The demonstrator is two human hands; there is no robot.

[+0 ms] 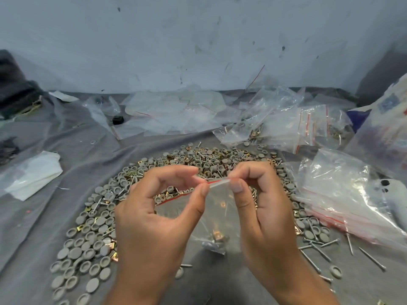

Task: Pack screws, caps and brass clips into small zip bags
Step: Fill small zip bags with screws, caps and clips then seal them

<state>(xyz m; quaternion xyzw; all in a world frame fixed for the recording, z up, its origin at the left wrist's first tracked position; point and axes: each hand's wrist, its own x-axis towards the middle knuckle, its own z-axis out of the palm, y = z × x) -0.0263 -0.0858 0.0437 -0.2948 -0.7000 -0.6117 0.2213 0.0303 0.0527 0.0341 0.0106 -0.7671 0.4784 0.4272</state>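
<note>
A small clear zip bag (217, 219) with a red seal line hangs between my hands above the pile. My left hand (154, 219) pinches its top edge with thumb and forefinger. My right hand (262, 208) pinches the same edge just to the right. A brass clip, a screw and some grey parts lie in the bag's bottom corner. Underneath spreads a round heap of grey caps (88, 236), brass clips (113, 256) and screws (317, 256) on a grey cloth (55, 137).
Empty zip bags (343, 194) are stacked at the right, filled ones (286, 126) at the back right. Loose clear plastic (176, 111) lies along the white wall. A white folded bag (33, 175) sits at the left, dark objects (15, 91) at the far left.
</note>
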